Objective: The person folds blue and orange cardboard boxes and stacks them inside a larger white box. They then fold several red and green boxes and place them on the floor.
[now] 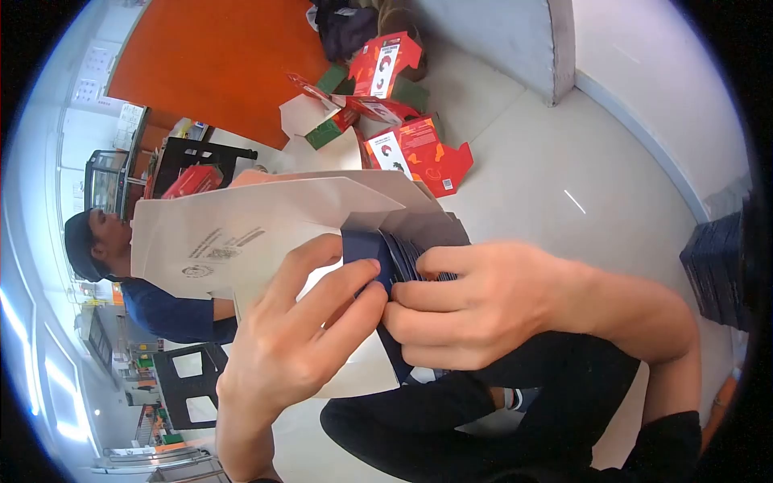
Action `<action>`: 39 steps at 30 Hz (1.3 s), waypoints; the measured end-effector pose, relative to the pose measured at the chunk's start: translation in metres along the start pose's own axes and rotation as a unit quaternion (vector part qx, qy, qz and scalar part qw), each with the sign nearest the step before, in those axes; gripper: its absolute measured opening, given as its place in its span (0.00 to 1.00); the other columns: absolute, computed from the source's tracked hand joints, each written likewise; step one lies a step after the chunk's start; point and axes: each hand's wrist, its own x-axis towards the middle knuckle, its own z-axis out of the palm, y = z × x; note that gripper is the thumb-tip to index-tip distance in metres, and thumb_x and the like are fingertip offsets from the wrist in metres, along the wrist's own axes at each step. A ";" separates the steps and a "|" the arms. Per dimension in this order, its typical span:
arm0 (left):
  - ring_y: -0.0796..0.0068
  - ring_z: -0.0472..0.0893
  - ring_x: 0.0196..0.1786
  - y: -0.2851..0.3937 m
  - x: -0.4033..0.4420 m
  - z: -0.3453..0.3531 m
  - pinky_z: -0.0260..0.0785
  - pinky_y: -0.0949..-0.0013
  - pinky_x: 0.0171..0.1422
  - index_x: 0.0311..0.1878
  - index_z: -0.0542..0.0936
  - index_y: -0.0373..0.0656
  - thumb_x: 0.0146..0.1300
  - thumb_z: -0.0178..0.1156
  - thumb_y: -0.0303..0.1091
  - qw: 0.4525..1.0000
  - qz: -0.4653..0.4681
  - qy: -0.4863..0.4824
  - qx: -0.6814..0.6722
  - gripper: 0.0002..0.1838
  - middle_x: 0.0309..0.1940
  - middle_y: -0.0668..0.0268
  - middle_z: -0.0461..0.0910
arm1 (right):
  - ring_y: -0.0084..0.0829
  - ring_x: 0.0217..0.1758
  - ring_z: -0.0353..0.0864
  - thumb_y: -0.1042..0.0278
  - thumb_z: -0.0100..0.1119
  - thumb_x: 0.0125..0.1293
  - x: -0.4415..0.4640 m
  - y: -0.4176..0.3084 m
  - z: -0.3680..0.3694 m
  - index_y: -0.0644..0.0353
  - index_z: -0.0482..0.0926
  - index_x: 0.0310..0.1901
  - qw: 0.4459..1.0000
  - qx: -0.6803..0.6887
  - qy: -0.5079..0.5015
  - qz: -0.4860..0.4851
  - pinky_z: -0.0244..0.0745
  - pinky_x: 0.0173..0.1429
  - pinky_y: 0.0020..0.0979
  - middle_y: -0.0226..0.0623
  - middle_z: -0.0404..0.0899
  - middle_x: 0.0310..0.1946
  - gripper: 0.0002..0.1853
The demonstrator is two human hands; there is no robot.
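In front of me stand several flat cardboard carton sheets (266, 241), pale with small dark print on the face turned my way. Dark blue cardboard flaps (366, 249) lie in a tight layered stack along their near edge. My left hand (302, 338) is closed, its fingertips pinching the front blue flap. Fingers curled, my right hand (483, 306) grips the layered edges of the same flaps from the other side. Both hands' fingertips nearly meet at the fold. What lies under the right fingers is hidden.
Red and green printed boxes (419, 153) lie on the pale tiled floor beside an orange panel (217, 64). A tall stack of dark flat pieces (717, 270) stands at the right by the wall. Another person (161, 310) in dark blue is at the left, near black crates (189, 386).
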 end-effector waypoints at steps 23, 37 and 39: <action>0.52 0.73 0.69 -0.038 -0.131 0.029 0.55 0.57 0.78 0.53 0.80 0.27 0.65 0.47 0.24 0.850 -0.304 0.232 -0.363 0.18 0.59 0.46 0.79 | 0.47 0.64 0.75 0.84 0.55 0.53 0.009 0.002 0.000 0.63 0.72 0.61 0.973 0.106 -0.032 0.204 0.72 0.66 0.43 0.47 0.73 0.61 0.30; 0.56 0.70 0.72 -0.017 -0.141 0.060 0.52 0.61 0.79 0.58 0.77 0.24 0.59 0.38 0.18 0.706 -0.351 0.388 -0.477 0.26 0.65 0.43 0.73 | 0.52 0.72 0.65 0.90 0.47 0.50 0.013 -0.010 0.017 0.66 0.68 0.67 0.949 0.118 -0.137 0.257 0.61 0.76 0.42 0.52 0.68 0.68 0.37; 0.58 0.70 0.72 -0.015 -0.144 0.065 0.53 0.62 0.79 0.58 0.77 0.23 0.60 0.38 0.16 0.730 -0.297 0.395 -0.472 0.25 0.65 0.43 0.73 | 0.53 0.74 0.64 0.91 0.46 0.49 0.012 -0.011 0.017 0.66 0.67 0.68 0.944 0.120 -0.138 0.276 0.56 0.78 0.43 0.53 0.67 0.69 0.38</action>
